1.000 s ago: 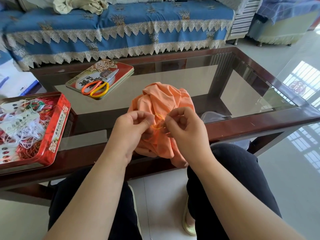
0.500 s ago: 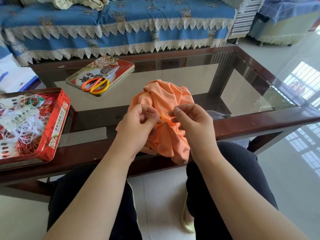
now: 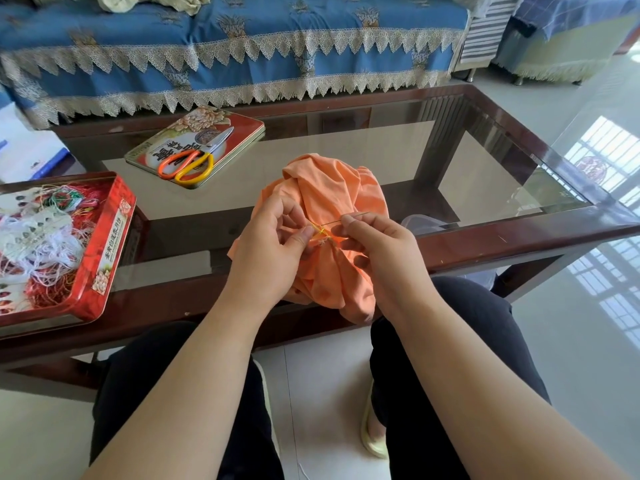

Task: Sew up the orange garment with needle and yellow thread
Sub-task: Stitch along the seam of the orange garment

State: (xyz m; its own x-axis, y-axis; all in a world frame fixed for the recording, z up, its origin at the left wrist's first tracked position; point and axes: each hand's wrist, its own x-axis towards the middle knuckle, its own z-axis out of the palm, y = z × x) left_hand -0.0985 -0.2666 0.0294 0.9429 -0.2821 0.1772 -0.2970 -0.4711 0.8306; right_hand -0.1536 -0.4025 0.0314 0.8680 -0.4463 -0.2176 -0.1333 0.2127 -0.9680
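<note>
The scene is viewed by a single head-worn camera, aimed forward and down, held close above the bench (image 3: 519,244), with a sofa (image 3: 242,39) seen beyond it.

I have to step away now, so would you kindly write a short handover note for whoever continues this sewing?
Left hand pinches the bunched orange cloth garment at the seam. Right hand pinches the thin metal needle, its tip pointing right, yellow thread trailing from the fabric.
Done: some yellow stitches show.
Left: finish the seam, knot, then cut with the orange-and-yellow-handled scissors on the red tin lid.
</note>
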